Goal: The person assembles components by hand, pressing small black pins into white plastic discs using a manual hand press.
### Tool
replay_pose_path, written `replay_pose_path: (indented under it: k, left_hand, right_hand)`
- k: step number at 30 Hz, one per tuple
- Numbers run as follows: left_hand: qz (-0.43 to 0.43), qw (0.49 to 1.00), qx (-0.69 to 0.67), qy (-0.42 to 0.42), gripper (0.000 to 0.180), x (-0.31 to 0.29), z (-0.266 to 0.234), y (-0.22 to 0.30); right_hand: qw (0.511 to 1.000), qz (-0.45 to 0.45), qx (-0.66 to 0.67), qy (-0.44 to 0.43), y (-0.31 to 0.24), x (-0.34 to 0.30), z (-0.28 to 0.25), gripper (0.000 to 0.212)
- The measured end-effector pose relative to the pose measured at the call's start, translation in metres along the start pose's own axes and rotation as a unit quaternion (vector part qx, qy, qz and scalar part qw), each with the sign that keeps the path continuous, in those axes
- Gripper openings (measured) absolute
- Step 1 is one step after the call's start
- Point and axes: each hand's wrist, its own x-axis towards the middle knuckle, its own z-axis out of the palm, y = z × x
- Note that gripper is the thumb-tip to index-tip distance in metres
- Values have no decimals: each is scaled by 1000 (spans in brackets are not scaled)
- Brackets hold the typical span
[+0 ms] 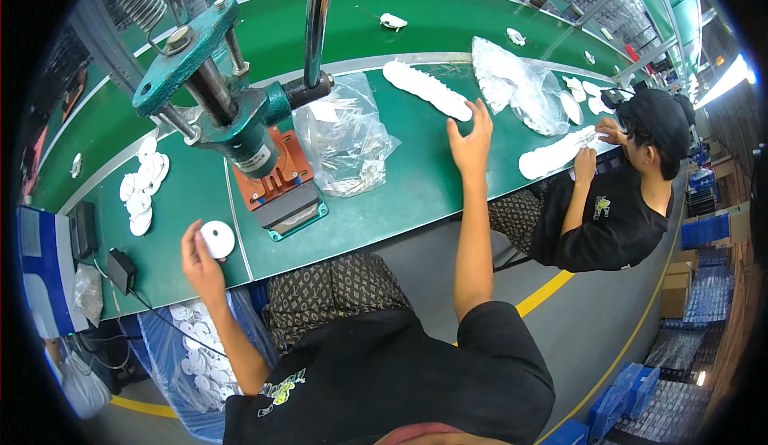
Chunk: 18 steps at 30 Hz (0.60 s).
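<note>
My left hand (198, 255) is closed on a round white plastic disc (218, 239) with a small dark hole, held by its edge over the front of the green bench. My right hand (471, 139) reaches forward with thumb and fingers apart. Its fingertips are at the near end of a long row of overlapping white discs (424, 87); whether they touch it I cannot tell. Between my hands stands a green hand press (252, 133) with an orange fixture (282, 161) at its base. Beside it lies a clear bag of thin metal parts (348, 145).
A loose pile of white discs (142, 185) lies left of the press. Below the bench, a blue-lined bin (172, 365) holds many more. At right, a co-worker (632, 181) handles another disc row (552, 155). A plastic bag of white parts (516, 85) lies near the conveyor (448, 17).
</note>
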Motion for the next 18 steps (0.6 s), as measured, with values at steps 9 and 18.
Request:
replay_pose_path:
  k: [9,18]
  left_hand:
    - [53,998,-26,-29,27,-4,6,-10]
    - [83,981,174,-9,41,-4,10,10]
  right_hand:
    - [978,-23,123,169,-40,-12,4,36]
    - [929,-208,132,-278,-162,-54,57,16]
